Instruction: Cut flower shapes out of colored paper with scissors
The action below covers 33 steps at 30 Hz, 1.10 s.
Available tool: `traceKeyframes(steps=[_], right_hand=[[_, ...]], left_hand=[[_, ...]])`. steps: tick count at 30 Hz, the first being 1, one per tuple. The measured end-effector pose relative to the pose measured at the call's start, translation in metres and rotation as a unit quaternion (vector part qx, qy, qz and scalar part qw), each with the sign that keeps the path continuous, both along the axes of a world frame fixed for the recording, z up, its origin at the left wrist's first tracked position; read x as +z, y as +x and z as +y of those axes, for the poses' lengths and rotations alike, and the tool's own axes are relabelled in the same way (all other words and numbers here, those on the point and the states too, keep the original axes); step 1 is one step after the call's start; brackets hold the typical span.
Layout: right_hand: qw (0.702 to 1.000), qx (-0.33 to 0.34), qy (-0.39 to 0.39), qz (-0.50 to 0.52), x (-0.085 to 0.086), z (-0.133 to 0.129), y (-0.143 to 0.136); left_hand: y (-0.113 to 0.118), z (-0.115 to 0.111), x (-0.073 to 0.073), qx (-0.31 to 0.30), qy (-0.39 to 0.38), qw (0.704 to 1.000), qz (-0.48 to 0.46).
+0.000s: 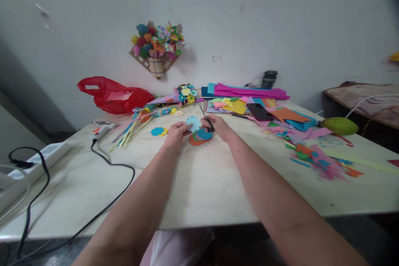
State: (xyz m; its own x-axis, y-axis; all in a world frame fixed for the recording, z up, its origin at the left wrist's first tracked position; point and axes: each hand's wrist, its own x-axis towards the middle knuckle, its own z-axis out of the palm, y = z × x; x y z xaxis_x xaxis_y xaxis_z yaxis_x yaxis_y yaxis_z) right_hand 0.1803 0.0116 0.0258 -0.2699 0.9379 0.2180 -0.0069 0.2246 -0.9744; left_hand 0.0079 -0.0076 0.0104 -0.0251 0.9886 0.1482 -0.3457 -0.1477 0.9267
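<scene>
Near the middle of the table, my left hand [177, 132] is closed on the edge of a light blue paper flower [193, 123] with a scalloped rim. My right hand [220, 126] grips a pair of scissors [210, 124] by its dark handles, the blades pointing up and away from me. The fingers of my right hand are close to the flower's right edge; I cannot tell if they touch it. Just below both hands lie overlapping paper circles [197, 140] in orange, green and blue. Left of my left hand rest a blue paper flower [158, 131] and a yellow one.
Paper strips [131, 126], a red plastic bag [115, 94] and a power strip with a black cable [132, 166] are on the left. A phone [259, 112], coloured sheets [249, 90] and paper scraps [324, 162] lie on the right. A paper bouquet [186, 93] stands behind.
</scene>
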Motion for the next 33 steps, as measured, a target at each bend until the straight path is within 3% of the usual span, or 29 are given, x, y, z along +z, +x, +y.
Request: traceKeyframes(steps=[4, 14, 25, 33], right_hand=[[0.999, -0.01, -0.021, 0.033, 0.005, -0.001, 0.002], [0.998, 0.067, -0.012, 0.002, 0.008, -0.003, 0.0], [0.999, -0.029, 0.032, 0.025, 0.006, -0.002, -0.014], [0.993, -0.095, 0.008, 0.076, 0.001, 0.0, -0.023]], left_hand=[[0.001, -0.003, -0.001, -0.054, -0.008, 0.996, 0.068], [0.002, -0.005, -0.003, -0.137, -0.007, 0.983, 0.119], [0.004, -0.004, -0.001, -0.068, -0.024, 0.995, 0.065], [0.002, 0.001, -0.003, -0.019, -0.013, 0.999, 0.04]])
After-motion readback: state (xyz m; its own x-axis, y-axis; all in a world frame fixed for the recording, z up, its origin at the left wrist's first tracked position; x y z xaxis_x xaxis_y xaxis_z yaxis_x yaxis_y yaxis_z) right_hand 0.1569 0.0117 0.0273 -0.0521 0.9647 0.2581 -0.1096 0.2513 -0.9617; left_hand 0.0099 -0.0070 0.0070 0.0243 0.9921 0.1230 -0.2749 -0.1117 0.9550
